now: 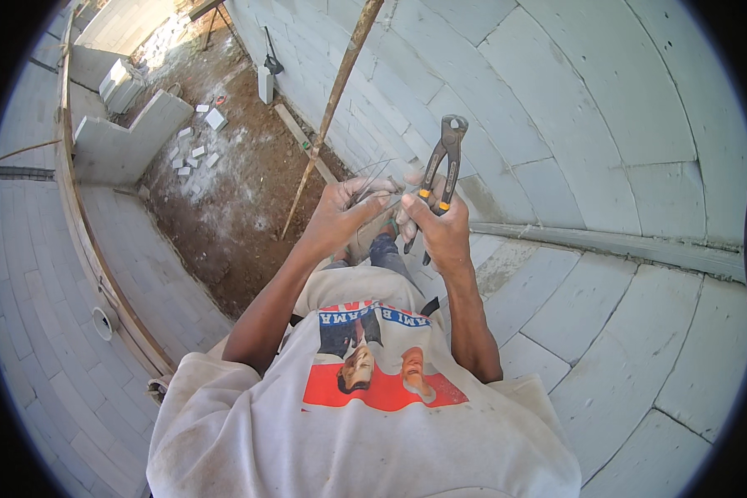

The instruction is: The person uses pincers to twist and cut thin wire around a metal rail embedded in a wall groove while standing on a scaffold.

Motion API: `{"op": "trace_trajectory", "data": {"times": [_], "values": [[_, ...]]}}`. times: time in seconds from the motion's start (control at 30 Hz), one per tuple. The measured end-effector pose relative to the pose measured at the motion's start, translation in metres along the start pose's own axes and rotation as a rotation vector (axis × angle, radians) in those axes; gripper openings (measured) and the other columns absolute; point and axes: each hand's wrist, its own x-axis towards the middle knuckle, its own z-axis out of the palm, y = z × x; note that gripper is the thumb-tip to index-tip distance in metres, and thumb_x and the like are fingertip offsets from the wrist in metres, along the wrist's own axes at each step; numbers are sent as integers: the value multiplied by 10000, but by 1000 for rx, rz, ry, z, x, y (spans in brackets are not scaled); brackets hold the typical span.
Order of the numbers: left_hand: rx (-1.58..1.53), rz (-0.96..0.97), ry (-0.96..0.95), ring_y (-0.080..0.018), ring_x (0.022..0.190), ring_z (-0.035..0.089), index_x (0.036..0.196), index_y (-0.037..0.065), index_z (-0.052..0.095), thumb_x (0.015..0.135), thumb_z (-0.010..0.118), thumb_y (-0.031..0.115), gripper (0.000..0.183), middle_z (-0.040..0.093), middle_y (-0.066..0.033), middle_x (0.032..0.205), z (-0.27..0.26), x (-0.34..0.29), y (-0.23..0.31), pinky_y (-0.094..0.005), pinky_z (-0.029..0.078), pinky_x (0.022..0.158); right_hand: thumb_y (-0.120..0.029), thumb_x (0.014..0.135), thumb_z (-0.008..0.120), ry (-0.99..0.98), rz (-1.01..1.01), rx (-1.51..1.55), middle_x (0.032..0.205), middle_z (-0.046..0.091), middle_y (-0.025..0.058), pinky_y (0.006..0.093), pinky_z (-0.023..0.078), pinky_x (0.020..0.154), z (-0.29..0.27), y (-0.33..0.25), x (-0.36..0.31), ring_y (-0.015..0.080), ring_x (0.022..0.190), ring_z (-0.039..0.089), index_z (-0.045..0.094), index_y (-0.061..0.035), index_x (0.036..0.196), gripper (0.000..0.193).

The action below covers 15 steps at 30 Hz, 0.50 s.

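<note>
Pale block wall [573, 108] alongside; left hand [350, 214] pinches thin dark wires [364, 192], right hand [440, 228] just beside it, wrapped around pincers [451, 141] jutting forward.

A: Any way through between left hand [350, 209] and right hand [434, 220]?

B: Nope, way too close together, plus wires [373, 176] sticking up there.

A: Right of the pliers [450, 148], then?

B: Some open air, then straight into the wall [556, 100].

A: And left?

B: Partly blocked by a slanting pole [334, 108]. Roomier between the forearms [284, 278].
</note>
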Motion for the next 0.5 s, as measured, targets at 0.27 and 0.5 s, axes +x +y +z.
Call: {"op": "trace_trajectory", "data": {"times": [0.27, 0.5], "values": [[-113, 66, -97, -25, 836, 597, 1104, 11, 742, 989, 717, 174, 201, 710, 40, 902, 12, 1, 0, -225, 488, 739, -84, 973, 708, 15, 15, -113, 764, 679, 72, 262, 478, 509, -8, 1, -5, 95, 558, 582, 613, 30, 1228, 295], [-22, 40, 68, -30, 827, 599, 1099, 11, 750, 995, 727, 216, 231, 709, 36, 902, 19, 1, -1, -235, 492, 741, -66, 971, 691, 39, -1, -13, 783, 693, 96, 270, 475, 489, -10, 1, -11, 97, 546, 578, 605, 30, 1195, 258]]}}
